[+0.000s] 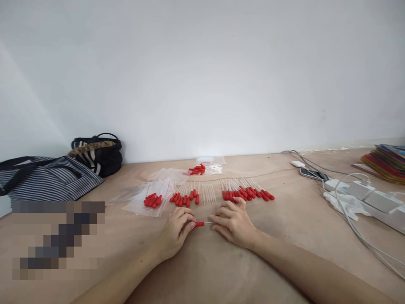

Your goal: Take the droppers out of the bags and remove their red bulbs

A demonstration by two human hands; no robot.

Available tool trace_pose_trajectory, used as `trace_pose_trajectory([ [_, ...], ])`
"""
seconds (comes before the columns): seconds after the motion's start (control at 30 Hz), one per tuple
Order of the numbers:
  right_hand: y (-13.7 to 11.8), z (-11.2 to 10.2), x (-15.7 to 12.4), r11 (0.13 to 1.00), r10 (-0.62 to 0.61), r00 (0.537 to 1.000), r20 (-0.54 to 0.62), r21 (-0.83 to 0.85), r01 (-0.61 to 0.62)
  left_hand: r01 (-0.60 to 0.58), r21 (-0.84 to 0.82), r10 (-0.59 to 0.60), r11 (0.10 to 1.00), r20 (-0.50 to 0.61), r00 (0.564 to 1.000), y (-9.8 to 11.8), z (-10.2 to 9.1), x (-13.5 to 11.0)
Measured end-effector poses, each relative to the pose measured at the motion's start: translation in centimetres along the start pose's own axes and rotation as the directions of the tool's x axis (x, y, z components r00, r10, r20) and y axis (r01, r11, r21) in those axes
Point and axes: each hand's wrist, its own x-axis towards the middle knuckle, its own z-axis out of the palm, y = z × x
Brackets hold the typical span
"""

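1. Left hand (179, 232), nearest camera: thumb and fingers clamped on a red rubbery-looking bulb (199, 224), mouth facing right.
2. Right hand (234, 223): fingers pinched around a thin clear tube (207, 223), lined up with that bulb. Tube reaches the mouth; can't tell how deep. Both pieces sit between the hands, low over the tan tabletop (202, 274).
3. Stock, far left: loose red bulbs (152, 200) on or in clear plastic zip bags (136, 206); no tubes visible in them.
4. Next right: red bulb cluster (182, 199), thin tubes behind. Can't confirm fitted.
5. Centre: row of bare clear tubes (209, 194), bulbs not on yet. Behind it, red bulb heap (198, 169).
6. Right: fan of red-bulbed clear tubes (248, 193), pointing wallward. Looks like the done lot; I'd call it partway.
7. Room: navy-and-white striped fabric bag (57, 179), black fabric bag (109, 158), plain white wall (202, 76), white tissue (343, 203), white power strip (392, 217), multicoloured folder stack (387, 162).
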Motion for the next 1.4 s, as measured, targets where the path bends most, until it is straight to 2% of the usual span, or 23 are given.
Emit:
trace_pose_trajectory([
  [0.3, -0.2, 0.0, 0.1, 0.998, 0.003, 1.000, 0.022, 0.058, -0.004, -0.058, -0.023, 0.059, 0.998, 0.050, 0.997, 0.7, 0.7, 0.4],
  [0.6, -0.4, -0.4, 0.2, 0.998, -0.033, 0.996, 0.080, 0.063, 0.028, 0.007, -0.043, -0.004, 0.999, 0.071, 0.997, 0.9, 1.1, 0.3],
  [0.9, -0.3, -0.2, 0.2, 0.994, -0.021, 0.999, 0.040, 0.109, 0.017, -0.013, -0.071, 0.017, 0.997, 0.059, 0.998, 0.7, 1.0, 0.5],
  [1.13, 0.0, -0.3, -0.1, 0.997, -0.013, 0.998, 0.056, 0.083, 0.008, 0.013, -0.085, -0.008, 0.996, 0.059, 0.998, 0.7, 0.7, 0.5],
  [1.3, 0.7, -0.8, -0.7, 0.995, 0.085, 0.996, -0.025, 0.050, -0.084, 0.096, -0.084, -0.095, 0.992, 0.013, 0.995, 0.0, 0.3, 0.2],
  [1.4, 0.8, -0.5, -0.5, 0.986, 0.156, 0.981, -0.112, -0.046, -0.162, 0.107, -0.077, -0.107, 0.991, 0.001, 0.994, 0.0, 0.2, 0.1],
])
